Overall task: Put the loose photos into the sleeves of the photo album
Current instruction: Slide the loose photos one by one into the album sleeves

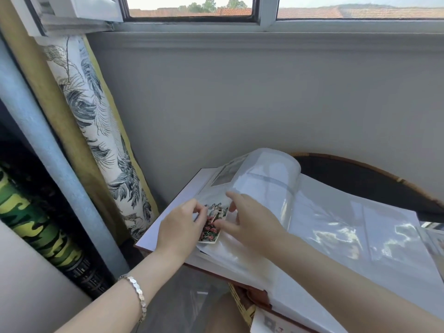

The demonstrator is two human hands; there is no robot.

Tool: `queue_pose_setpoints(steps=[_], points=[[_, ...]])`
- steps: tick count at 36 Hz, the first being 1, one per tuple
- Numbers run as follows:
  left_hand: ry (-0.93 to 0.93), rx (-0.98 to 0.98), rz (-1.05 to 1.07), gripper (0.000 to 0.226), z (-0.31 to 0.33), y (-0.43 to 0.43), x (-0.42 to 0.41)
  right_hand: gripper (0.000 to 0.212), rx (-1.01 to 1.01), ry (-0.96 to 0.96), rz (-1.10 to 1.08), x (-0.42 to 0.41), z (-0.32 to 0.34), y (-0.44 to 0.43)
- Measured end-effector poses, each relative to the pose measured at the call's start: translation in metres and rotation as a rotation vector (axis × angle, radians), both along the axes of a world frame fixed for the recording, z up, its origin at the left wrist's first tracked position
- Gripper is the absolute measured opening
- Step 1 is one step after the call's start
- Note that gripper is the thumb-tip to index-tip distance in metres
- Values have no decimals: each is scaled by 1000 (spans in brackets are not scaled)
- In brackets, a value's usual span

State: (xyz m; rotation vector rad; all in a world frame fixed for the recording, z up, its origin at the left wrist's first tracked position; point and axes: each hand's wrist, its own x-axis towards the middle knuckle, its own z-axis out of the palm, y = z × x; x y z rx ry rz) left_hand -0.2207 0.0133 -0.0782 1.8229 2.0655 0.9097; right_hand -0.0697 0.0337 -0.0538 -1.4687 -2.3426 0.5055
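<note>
Album (336, 236): lies open on a dark round table (360, 176) under the window, its left cover jutting past the table toward 9 o'clock.
Photo (213, 224): 1 colour print of a group of people above red flowers, lying on the album's left page, long side running from 6 to 12 o'clock and tipped slightly toward 1. Whether its top end is already inside a sleeve I cannot tell.
Left hand (179, 228): at 9 o'clock of the photo, thumb and curled fingers pinching the print's left edge.
Right hand (252, 227): at 3 o'clock of the photo, fingers spread and fairly straight, gripping nothing; the thumb rests on the print's right edge and the forefinger reaches to 12 o'clock, touching the clear page (269, 171).
Clear page: arches upward from the spine in a loose curl, above both hands.
Bracelet (138, 293): silver, on the left wrist.
Curtain (96, 116): white with grey leaf print, hanging at 10 o'clock of the album beside the grey wall.
Window (192, 8): at 12 o'clock, with tiled roofs and trees outside.
</note>
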Motion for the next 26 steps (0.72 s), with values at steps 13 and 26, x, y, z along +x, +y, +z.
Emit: queue_pose_setpoints(steps=[13, 26], points=[[-114, -15, -16, 21, -2, -1, -3, 28, 204, 96, 99, 0, -13, 0], [-187, -200, -61, 18, -7, -11, 4, 28, 208, -10, 117, 5, -19, 12]])
